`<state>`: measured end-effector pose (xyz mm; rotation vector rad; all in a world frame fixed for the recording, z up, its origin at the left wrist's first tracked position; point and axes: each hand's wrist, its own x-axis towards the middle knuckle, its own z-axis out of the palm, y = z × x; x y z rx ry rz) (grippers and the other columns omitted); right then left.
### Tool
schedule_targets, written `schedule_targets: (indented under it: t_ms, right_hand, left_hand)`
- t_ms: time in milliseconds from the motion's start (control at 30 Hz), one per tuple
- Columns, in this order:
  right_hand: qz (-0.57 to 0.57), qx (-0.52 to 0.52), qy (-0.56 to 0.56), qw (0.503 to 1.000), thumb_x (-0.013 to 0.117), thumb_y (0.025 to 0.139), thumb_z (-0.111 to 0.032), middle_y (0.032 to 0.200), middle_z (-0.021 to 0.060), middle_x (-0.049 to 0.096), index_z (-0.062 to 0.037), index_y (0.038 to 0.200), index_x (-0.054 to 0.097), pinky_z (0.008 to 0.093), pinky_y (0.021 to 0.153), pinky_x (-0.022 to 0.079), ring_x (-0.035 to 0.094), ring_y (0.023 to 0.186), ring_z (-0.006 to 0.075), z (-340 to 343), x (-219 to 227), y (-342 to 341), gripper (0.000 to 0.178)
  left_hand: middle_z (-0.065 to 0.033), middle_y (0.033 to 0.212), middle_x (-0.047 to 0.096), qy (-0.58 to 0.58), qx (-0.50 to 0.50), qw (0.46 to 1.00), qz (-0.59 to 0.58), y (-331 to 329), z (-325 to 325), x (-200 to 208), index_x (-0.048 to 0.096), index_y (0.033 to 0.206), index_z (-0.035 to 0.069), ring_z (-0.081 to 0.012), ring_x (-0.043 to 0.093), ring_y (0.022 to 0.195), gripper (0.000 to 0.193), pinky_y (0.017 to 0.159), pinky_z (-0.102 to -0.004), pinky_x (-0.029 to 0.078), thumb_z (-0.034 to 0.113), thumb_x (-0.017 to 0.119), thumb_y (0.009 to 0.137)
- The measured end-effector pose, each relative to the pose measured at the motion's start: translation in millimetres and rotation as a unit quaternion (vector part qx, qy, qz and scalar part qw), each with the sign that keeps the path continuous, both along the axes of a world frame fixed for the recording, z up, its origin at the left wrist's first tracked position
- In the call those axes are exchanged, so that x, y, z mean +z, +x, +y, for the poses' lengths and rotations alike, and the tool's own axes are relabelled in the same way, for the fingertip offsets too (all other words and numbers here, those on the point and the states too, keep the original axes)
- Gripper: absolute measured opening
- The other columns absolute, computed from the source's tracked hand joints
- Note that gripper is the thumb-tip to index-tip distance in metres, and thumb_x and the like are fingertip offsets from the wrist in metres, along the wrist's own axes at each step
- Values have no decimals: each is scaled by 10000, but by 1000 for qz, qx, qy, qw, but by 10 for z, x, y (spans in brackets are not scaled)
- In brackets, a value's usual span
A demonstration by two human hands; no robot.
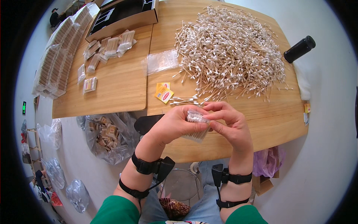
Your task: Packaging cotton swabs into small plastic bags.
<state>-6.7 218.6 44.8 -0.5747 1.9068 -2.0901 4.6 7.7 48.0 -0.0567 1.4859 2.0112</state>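
My left hand [178, 122] is closed round a small clear bag of cotton swabs [197, 130], its white tips toward the far side. At the bag's upper right edge, the thumb and fingers of my right hand [230, 123] pinch the plastic. Just beyond my hands lies a short row of loose cotton swabs [184, 100]. Two yellow cards [164, 93] rest to the left of that row. A large heap of loose cotton swabs [233, 52] covers the far right of the wooden table [272, 112].
Empty clear bags [162, 61] lie left of the heap. Filled swab packs [112, 46] sit on the left table, near an open cardboard box [125, 18] and stacked packs [59, 56]. A black cylinder [299, 49] stands at the right edge. A large bag of packs [110, 136] is below left.
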Motion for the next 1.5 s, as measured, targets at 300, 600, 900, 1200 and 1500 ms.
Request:
schedule_targets:
  t_ms: [300,600,900,1200,1500]
  right_hand:
    - [26,1,38,999,762,830,-38,1078,90,663,-44,972,759,352,986,460,595,1151,241,-3,50,11,142]
    - [100,-135,147,975,703,867,-4,884,59,652,1,907,653,294,751,490,613,817,175,-102,133,22,64]
    - [35,-144,124,981,729,832,8,827,35,620,-28,882,670,258,661,457,571,761,124,-81,82,13,85]
    - [61,-174,110,977,741,821,17,806,34,613,-13,853,676,254,632,458,567,709,120,-77,60,9,79]
    - [75,-174,140,972,744,809,22,784,54,624,-3,833,671,263,626,467,577,696,132,-47,103,-1,81]
  left_hand:
    - [-8,1002,681,39,1,999,-5,40,11,-37,662,1119,44,-93,629,915,298,792,-269,516,102,786,854]
    - [23,940,649,-108,78,981,144,31,101,-112,669,1099,2,-52,583,863,213,757,-221,491,182,656,984]
    - [-34,1026,706,-89,168,966,175,59,166,-302,684,1080,-12,-67,617,912,157,807,-222,505,104,635,986]
    - [-93,1133,690,-65,138,962,227,-15,48,-253,688,1071,-16,-138,630,1049,143,922,-277,511,-7,661,931]
    - [-88,1010,701,-152,146,932,295,-36,0,-119,711,914,-5,-157,639,976,49,898,-301,510,-17,722,867]
